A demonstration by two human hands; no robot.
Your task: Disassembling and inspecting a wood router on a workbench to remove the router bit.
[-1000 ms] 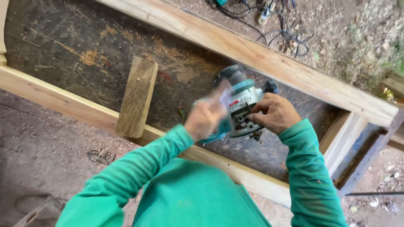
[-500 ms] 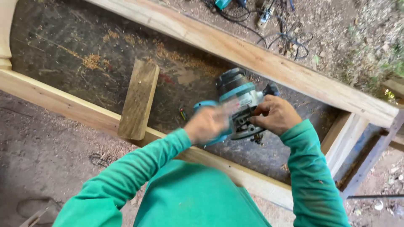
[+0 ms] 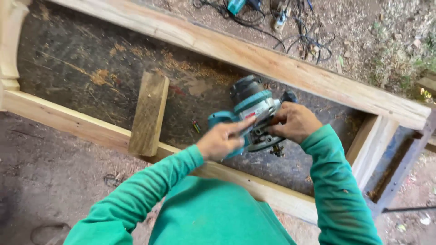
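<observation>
Bright green long-sleeved top, snug ribbed cuffs, bare left hand (image 3: 221,141), bare right hand (image 3: 295,121)

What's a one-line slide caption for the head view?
Both hands, left hand and right hand, grip a teal router above a long wooden frame.

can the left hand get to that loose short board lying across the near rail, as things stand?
Probably not right away: the left hand is on the teal router along with the right hand. The short board lies uncovered to its left, so the path looks free once it lets go.
</observation>
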